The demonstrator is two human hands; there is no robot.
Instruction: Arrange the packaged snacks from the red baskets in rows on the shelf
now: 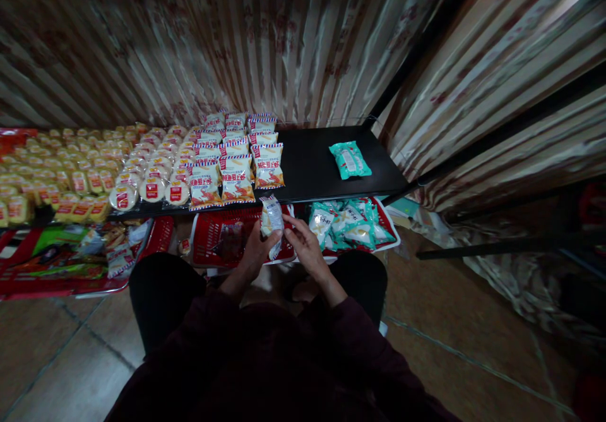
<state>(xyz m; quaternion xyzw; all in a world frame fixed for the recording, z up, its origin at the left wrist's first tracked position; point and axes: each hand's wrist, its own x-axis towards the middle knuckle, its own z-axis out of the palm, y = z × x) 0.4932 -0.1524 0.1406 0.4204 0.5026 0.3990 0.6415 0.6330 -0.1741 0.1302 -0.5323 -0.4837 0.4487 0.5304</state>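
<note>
A small white snack packet (271,221) with a striped end is in my left hand (258,248), its thumb across the front. My right hand (305,245) touches the packet's right edge with its fingertips, fingers partly bent. Both hands are over a red basket (201,239) with a few dark-looking packets at its bottom. Just beyond, rows of white and orange packets (237,179) stand on a black shelf (303,156). One teal packet (350,160) lies on the shelf further right.
Right of my hands, a red basket (391,229) holds teal and white packets (353,223). Round packaged cakes (154,185) and yellow ones (80,182) fill the shelf's left. Below them is another red basket (161,235). Striped curtains (293,43) hang behind; a dark frame (407,68) slopes at right.
</note>
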